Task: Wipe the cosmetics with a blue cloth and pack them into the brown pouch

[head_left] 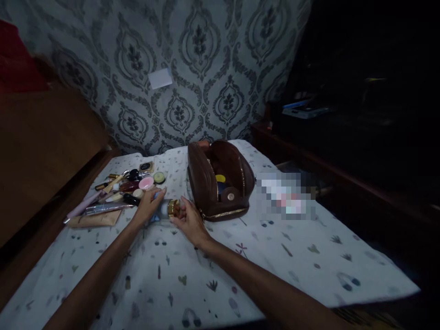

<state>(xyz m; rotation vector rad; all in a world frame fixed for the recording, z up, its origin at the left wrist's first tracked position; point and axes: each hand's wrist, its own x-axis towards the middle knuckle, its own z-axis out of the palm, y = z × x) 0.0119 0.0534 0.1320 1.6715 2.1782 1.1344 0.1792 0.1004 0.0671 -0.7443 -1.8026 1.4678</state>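
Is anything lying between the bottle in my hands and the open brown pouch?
Nothing visible. Only bare cloth separates the bottle from the pouch, with the right hand at the cap. The cosmetics lie beyond the left hand.

One head-worn view, looking forward and down along the person's own forearms, close over the printed sheet, left hand and right hand mid-frame, patterned wall straight ahead beyond them

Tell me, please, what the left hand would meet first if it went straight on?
Probably the brown pouch; the left hand, on the gold-capped bottle, points toward its side, though depth is unclear.
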